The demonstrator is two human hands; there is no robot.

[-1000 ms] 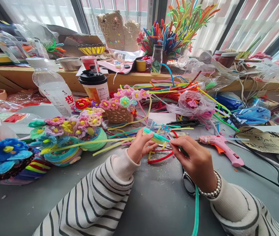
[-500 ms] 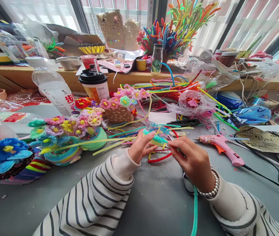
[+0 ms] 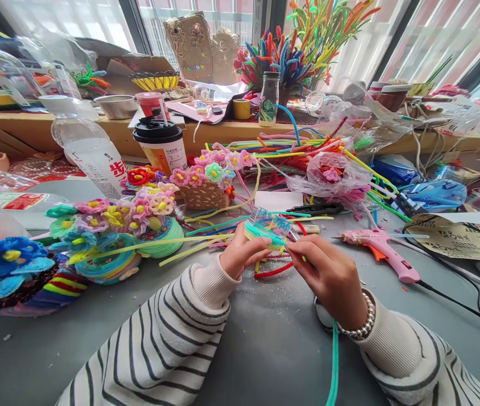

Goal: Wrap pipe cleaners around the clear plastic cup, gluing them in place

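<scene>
In my left hand is a clear plastic cup-like piece with blue lettering and a barcode. Yellow and turquoise fuzzy pipe cleaner is wound around its lower end, and my left thumb presses on that winding. My right hand pinches a turquoise pipe cleaner close to the piece's right side. The strand's long tail hangs below my right wrist toward the table's front edge. Partly hidden behind that wrist lie scissors, of which a dark handle loop shows. Red pipe cleaners rest on the table just beyond my fingers.
A pink glue gun lies at right with its black cord. Pipe-cleaner flower pots stand at left, near a tilted water bottle and a lidded paper cup. Behind are a flower basket, loose pipe cleaners and a black cutter.
My left thumb has moved down and right onto the turquoise winding. The plastic piece has tilted slightly, and my right hand has shifted a little left, still pinching the strand.
</scene>
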